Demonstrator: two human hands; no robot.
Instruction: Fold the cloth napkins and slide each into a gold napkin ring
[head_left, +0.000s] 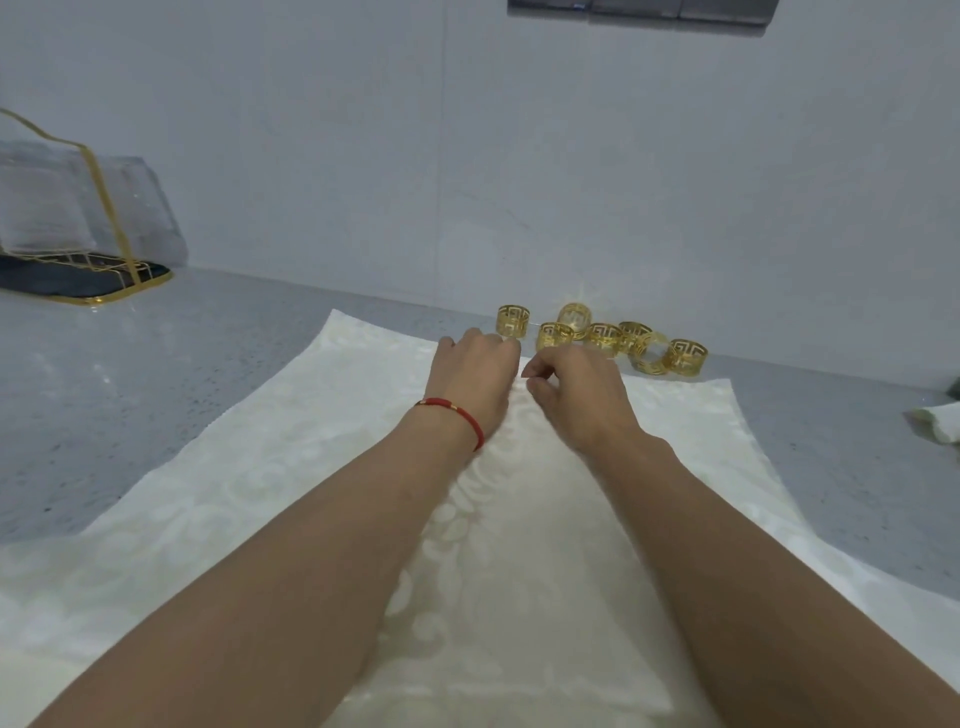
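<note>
Left hand (475, 376), red bracelet (457, 415) on wrist, fingers curled down at far edge of cream napkin (234, 467), apparently pinching it. Right hand (574, 389) just beside, thumb and forefinger pinched over same edge; whether cloth is caught, cannot tell. Napkin spread flat on grey desk (156, 353). Gold rings (602, 338) clustered at 12–1 o'clock beyond napkin. Gold-framed holder (78, 234) at 10 o'clock.

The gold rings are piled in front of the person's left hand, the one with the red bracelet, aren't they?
Not quite. The head view shows the gold rings clustered beyond the right hand; only one stands by the left hand, which does wear the red bracelet.
</note>
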